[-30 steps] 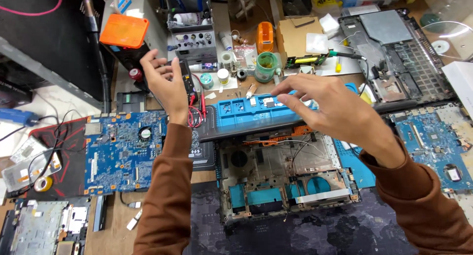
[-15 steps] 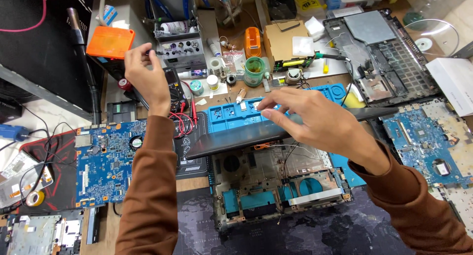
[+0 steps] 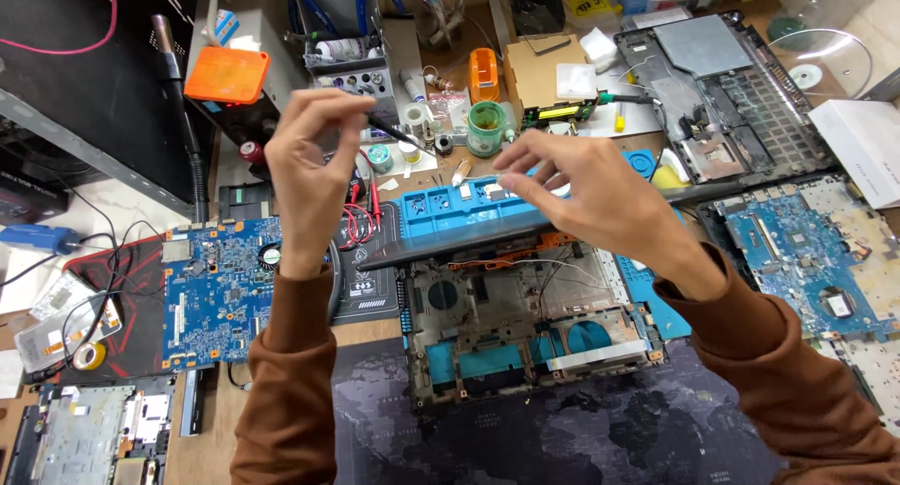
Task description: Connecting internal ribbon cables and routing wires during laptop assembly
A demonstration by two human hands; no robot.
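Note:
My left hand (image 3: pixel 309 166) is raised over the bench, thumb and fingers pinched on a thin dark tool (image 3: pixel 394 129) that points right toward small pots. My right hand (image 3: pixel 591 199) hovers with bent, spread fingers just above a blue parts tray (image 3: pixel 450 208) and the upper edge of a long dark panel (image 3: pixel 441 246); nothing shows between its fingers. The panel stands tilted at the back of an opened laptop base (image 3: pixel 525 335), whose grey frame, wires and teal patches are exposed. Both forearms wear brown sleeves.
A blue circuit board (image 3: pixel 225 293) lies left of the base; another board (image 3: pixel 806 251) lies at the right. A stripped laptop shell (image 3: pixel 722 91), an orange box (image 3: pixel 228 74), a green tub (image 3: pixel 487 127) and red test leads (image 3: pixel 361 227) crowd the back. A dark mat (image 3: pixel 562 429) covers the front.
My left hand has risen and now shows the thin tool at its fingertips. My right hand has lifted off the panel's top edge, fingers spreading.

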